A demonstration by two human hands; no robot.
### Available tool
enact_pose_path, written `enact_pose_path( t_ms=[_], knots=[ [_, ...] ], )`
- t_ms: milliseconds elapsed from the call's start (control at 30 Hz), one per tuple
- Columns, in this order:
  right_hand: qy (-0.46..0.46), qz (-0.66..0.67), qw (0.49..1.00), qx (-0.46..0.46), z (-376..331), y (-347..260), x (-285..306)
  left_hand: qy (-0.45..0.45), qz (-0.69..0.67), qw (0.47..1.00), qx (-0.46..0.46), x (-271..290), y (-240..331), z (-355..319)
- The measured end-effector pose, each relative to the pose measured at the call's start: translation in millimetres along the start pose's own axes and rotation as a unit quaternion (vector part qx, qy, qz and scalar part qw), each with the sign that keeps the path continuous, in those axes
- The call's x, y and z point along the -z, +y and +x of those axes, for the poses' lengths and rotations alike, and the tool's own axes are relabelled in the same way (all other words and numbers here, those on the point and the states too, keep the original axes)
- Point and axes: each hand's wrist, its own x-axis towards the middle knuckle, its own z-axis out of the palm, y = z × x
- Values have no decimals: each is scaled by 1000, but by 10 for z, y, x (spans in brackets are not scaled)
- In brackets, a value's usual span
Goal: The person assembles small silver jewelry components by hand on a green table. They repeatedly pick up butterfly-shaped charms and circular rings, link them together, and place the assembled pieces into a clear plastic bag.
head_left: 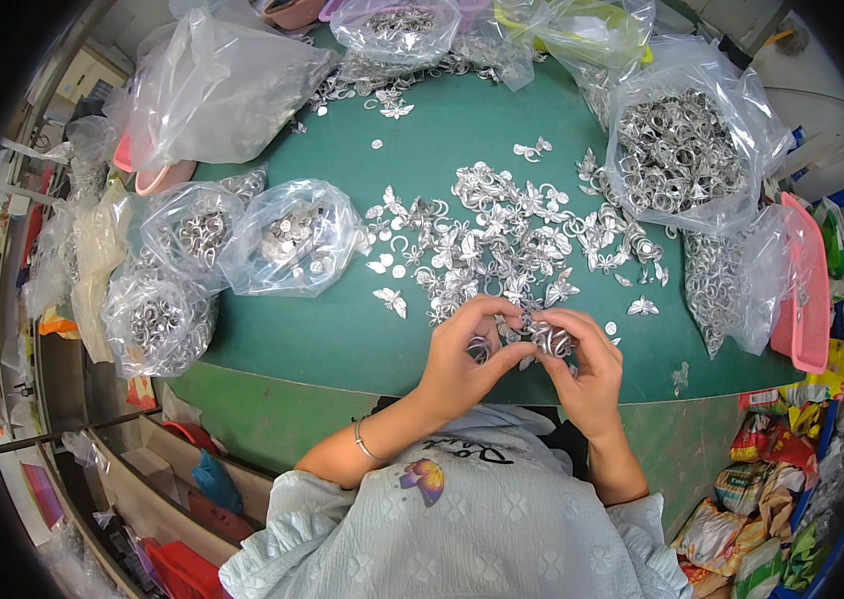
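Close to the table's near edge, my left hand (464, 361) is closed, with a few silver ring-shaped metal pieces (480, 348) showing in its curled palm. Facing it, my right hand (587, 361) curls around a small cluster of silver rings (554, 340). The fingertips of both hands meet at a small dark metal piece (528, 318); its exact shape is too small to make out. Just beyond the hands spreads a loose heap of silver metal pieces (502, 235), among them butterfly, flower and round disc shapes.
The green table (322, 334) carries clear plastic bags of metal parts: a bag of discs (292, 240) at left, a ring-filled bag (682, 150) at right, others at the back. A pink tray (810, 299) stands at the right edge. Open drawers (172, 469) lie lower left.
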Motion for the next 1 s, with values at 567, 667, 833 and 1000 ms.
enact_pose_path(
  t_ms=[567, 667, 833, 1000],
  knots=[
    [-14, -57, 997, -57, -14, -84, -7, -14, -46, 991, 127, -22, 83, -24],
    [6, -98, 995, 9, -9, -71, -37, -13, 25, 998, 49, -17, 77, -30],
    [17, -92, 995, 22, -54, -65, -54, -4, 84, 995, 48, -61, 115, -20],
    [31, -109, 991, 68, -86, -33, -70, -7, 165, 986, -34, -109, 38, -65]
  ],
)
